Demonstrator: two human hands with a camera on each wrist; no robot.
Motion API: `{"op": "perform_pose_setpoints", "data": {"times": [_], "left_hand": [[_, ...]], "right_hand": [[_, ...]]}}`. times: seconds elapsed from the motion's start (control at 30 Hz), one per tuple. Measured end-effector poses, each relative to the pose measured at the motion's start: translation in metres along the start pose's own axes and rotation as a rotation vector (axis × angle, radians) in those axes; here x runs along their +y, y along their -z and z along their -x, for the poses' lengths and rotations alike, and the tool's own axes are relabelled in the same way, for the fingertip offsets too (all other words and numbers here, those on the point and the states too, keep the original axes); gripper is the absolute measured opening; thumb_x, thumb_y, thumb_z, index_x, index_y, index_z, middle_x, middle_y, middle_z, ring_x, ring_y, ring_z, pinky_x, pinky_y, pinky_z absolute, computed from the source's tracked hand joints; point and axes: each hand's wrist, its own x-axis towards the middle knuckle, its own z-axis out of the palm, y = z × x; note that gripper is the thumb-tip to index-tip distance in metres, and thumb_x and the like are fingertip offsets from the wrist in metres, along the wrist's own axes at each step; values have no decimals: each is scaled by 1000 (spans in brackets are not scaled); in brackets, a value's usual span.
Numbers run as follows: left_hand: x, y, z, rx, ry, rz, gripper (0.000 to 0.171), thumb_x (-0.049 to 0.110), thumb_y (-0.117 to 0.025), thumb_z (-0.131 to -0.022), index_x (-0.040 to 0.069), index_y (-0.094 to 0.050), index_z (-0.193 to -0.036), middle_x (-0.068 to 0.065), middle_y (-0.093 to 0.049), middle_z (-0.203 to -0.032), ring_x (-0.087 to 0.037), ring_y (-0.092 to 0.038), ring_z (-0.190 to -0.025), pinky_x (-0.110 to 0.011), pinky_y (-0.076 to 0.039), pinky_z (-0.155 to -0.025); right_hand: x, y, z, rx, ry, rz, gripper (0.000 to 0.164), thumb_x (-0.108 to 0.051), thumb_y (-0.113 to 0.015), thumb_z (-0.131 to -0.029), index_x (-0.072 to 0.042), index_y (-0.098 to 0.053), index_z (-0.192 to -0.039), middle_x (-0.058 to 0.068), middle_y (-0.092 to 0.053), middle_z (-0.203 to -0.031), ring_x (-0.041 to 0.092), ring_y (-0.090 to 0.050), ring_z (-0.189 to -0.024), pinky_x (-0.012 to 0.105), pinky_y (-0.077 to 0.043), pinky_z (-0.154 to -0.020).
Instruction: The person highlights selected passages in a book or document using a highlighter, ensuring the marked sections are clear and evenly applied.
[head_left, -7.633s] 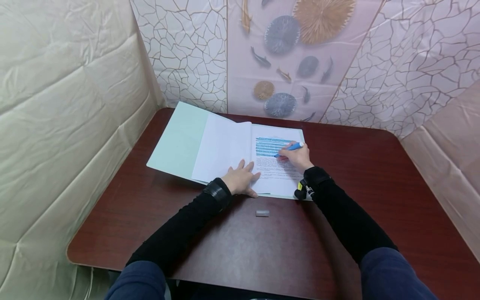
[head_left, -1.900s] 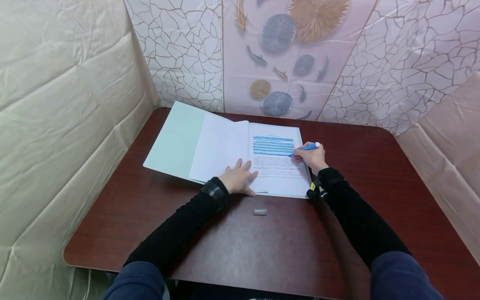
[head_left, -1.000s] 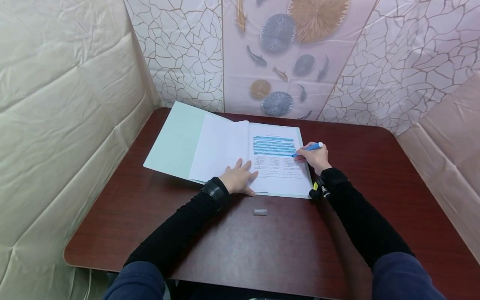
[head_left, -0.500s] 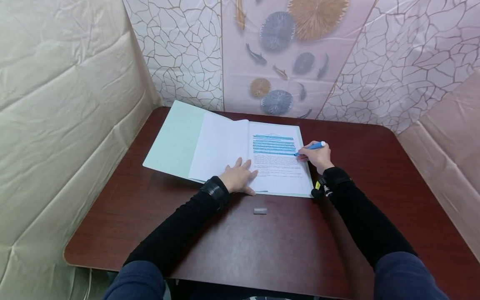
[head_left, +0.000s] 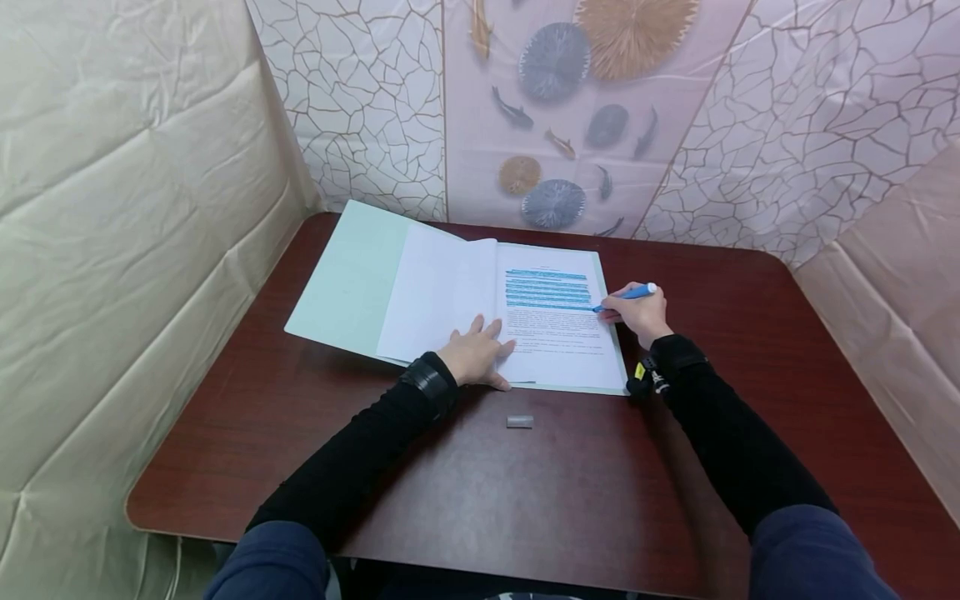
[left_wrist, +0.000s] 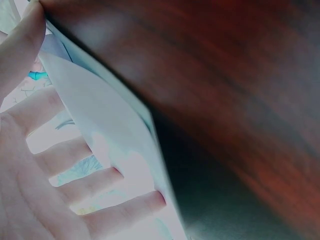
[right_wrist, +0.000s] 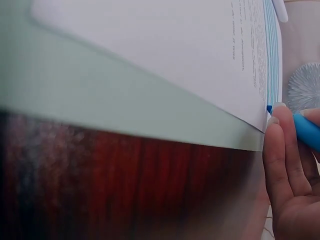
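Observation:
A pale green folder (head_left: 352,275) lies spread on the table, with white pages inside. Its right-hand printed page (head_left: 562,362) carries several lines marked in blue at the top and plain text below. My right hand (head_left: 641,315) pinches a blue highlighter (head_left: 637,291), the tip right at the right end of the lowest blue line. In the right wrist view the highlighter (right_wrist: 306,131) shows partly behind the fingers. My left hand (head_left: 474,354) rests with spread fingers on the turned page (head_left: 442,292), near the fold and the lower edge.
A small grey cap (head_left: 520,422) lies on the dark red-brown table (head_left: 585,500), in front of the folder. Patterned cloth (head_left: 367,100) hangs behind the table, and a cream cloth (head_left: 150,250) hangs at the left.
Over the last seconds the highlighter has moved right along the line to its end, and another blue line has appeared on the page. My left hand has stayed in place.

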Motion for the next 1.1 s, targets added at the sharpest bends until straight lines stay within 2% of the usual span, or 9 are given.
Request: {"op": "perform_pose_setpoints", "data": {"times": [0.2, 0.3, 0.43, 0.53, 0.67, 0.8, 0.9, 0.97, 1.1], "left_hand": [[-1, 1, 2, 1, -6, -1, 81, 53, -71, -81, 25, -37, -149, -12, -15, -163, -39, -8, -150, -63, -28, -112], [0, 3, 3, 0, -7, -3, 80, 52, -71, -82, 25, -37, -149, -12, -14, -163, -39, -8, -150, -63, -28, -112], [1, 2, 4, 4, -5, -3, 80, 52, -71, -81, 24, -38, -149, -12, -15, -163, -39, -9, -150, -63, -28, -112], [1, 1, 4, 8, -1, -3, 80, 52, -71, -81, 25, -39, -149, -12, -16, -163, -39, -9, -150, -62, -28, -112], [0, 1, 5, 10, 0, -3, 80, 52, -71, -81, 25, -38, -149, -12, -16, -163, -39, -9, -150, -62, -28, -112], [-1, 1, 5, 13, -8, 4, 80, 52, -71, -81, 24, -37, -149, -12, -16, -163, -39, -9, -150, -63, -27, -112], [-1, 1, 4, 15, -14, 5, 81, 52, -71, -81, 24, -38, -149, -12, -16, -162, -40, -9, -150, -63, -27, -112], [-1, 1, 3, 14, -15, -2, 80, 53, -71, -81, 25, -38, -149, -12, -17, -162, -40, -10, -150, -63, -28, -111], [-2, -1, 1, 10, -13, -17, 80, 54, -70, -81, 25, -38, -149, -11, -17, -162, -39, -11, -150, -62, -29, -111]], "right_hand": [[0, 2, 1, 1, -2, 25, 22, -19, -68, -89, -1, -61, -101, 8, -76, -87, 11, -74, -72, 32, -58, -77], [-2, 3, 1, -12, -7, -14, 20, -18, -68, -89, -2, -61, -99, 4, -76, -82, 10, -73, -72, 28, -58, -75], [-9, 1, 1, -60, -28, -294, 19, -13, -69, -89, 0, -60, -99, 0, -75, -80, 12, -74, -75, 27, -58, -76], [-19, -7, 0, -111, -55, -505, 18, -11, -69, -88, 0, -61, -101, 2, -75, -84, 13, -74, -77, 27, -58, -78], [-32, -29, 1, -193, -76, -594, 20, -11, -70, -88, -2, -61, -103, 7, -75, -92, 14, -74, -79, 27, -58, -80], [-43, -55, 2, -287, -80, -653, 22, -10, -68, -89, -3, -56, -105, 10, -71, -102, 17, -72, -91, 30, -55, -90], [-47, -72, 2, -330, -91, -648, 24, -12, -67, -90, -4, -55, -109, 11, -67, -110, 18, -71, -97, 32, -51, -97], [-49, -81, 2, -343, -95, -627, 26, -12, -65, -91, -2, -55, -113, 16, -64, -117, 17, -71, -97, 32, -50, -99], [-49, -93, 3, -346, -100, -586, 40, -12, -65, -91, 6, -53, -125, 20, -63, -121, 14, -72, -90, 34, -51, -98]]}}
